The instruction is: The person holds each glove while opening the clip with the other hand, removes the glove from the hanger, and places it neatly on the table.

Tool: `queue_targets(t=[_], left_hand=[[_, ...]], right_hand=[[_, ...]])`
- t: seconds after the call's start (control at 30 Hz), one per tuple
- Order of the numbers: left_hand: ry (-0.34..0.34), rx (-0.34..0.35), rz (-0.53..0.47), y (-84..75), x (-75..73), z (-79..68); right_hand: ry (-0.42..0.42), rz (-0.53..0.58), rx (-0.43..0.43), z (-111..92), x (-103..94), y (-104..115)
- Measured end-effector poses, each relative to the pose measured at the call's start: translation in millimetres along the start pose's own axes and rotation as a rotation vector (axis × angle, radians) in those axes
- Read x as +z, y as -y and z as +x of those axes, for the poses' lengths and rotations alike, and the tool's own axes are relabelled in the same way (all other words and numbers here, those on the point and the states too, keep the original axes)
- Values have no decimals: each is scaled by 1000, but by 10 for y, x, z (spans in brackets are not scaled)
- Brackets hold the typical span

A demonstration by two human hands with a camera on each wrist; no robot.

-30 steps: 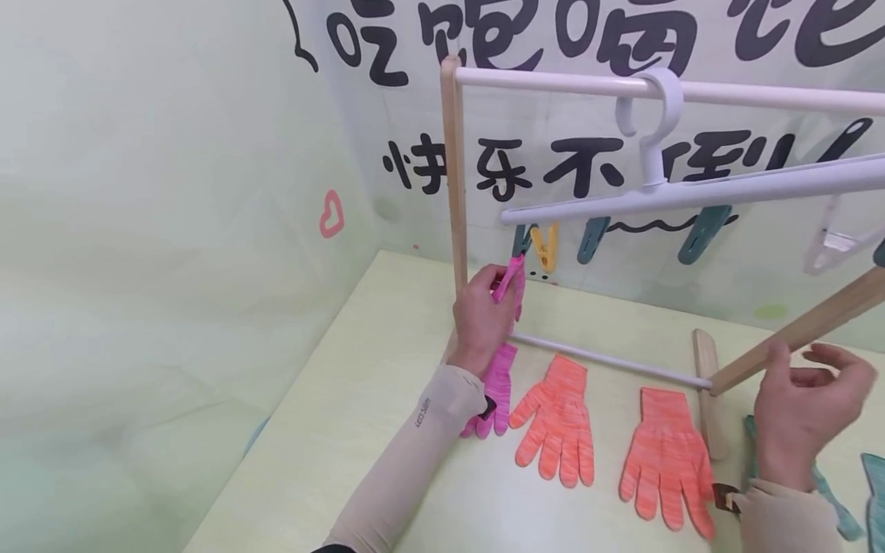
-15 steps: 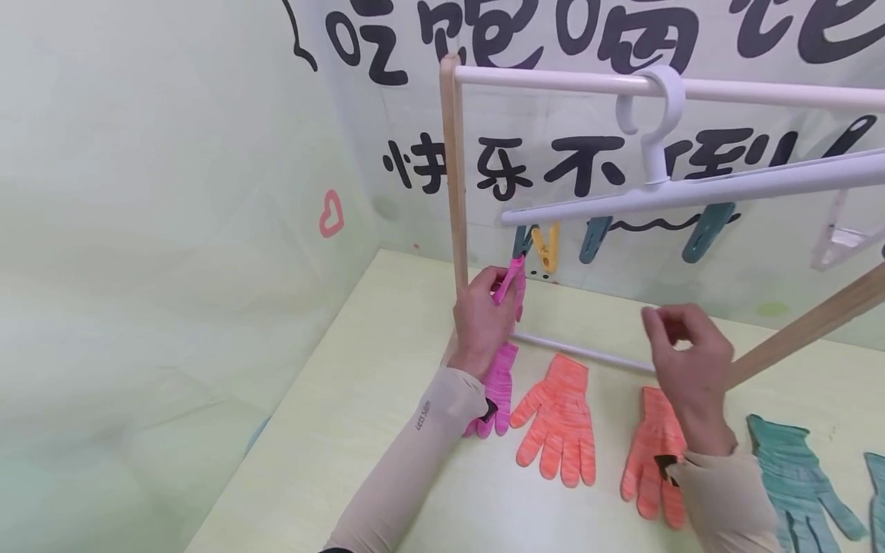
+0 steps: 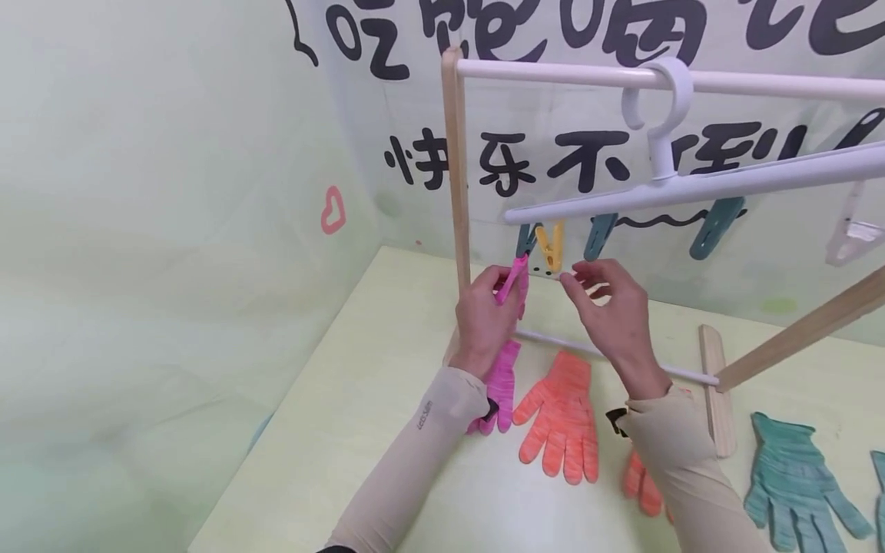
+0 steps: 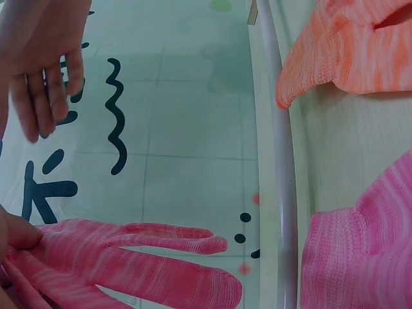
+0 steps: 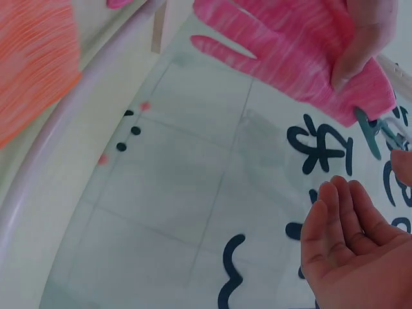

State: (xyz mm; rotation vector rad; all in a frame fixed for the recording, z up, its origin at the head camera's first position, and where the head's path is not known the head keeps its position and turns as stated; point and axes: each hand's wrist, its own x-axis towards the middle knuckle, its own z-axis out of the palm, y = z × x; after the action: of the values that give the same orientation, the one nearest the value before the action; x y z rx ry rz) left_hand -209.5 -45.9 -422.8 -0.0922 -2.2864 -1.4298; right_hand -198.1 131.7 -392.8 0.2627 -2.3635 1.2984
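Observation:
My left hand pinches a pink knit glove by its cuff, below the left end of a white hanger. A dark teal clothespin at that end meets the glove's cuff. Beside it hangs a yellow clothespin. Just right of and below the yellow one is my right hand, fingers loosely bent, holding nothing. In the right wrist view, its fingers lie apart from the pink glove, whose fingers dangle.
A second pink glove, two orange gloves and a green glove lie on the table. More teal clothespins hang along the hanger. The wooden rack post and low crossbar frame the area.
My right hand has moved left from beside the right rack post to near the yellow clothespin. The left hand has stayed on the pink glove.

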Motion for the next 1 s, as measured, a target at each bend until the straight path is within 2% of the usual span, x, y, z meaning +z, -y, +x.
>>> queue_targets(t=[0.17, 0.3, 0.63, 0.8, 1.0], left_hand=[[-23, 11, 12, -8, 11, -12], [-34, 22, 23, -3, 11, -16], [-52, 45, 61, -24, 45, -11], [-43, 46, 60, -20, 51, -34], [-55, 94, 88, 0, 75, -44]], right_hand=[[65, 7, 12, 124, 147, 97], [77, 34, 24, 199, 249, 154], [18, 16, 46, 258, 367, 280], [33, 55, 65, 269, 384, 334], [-6, 66, 77, 292, 416, 366]])
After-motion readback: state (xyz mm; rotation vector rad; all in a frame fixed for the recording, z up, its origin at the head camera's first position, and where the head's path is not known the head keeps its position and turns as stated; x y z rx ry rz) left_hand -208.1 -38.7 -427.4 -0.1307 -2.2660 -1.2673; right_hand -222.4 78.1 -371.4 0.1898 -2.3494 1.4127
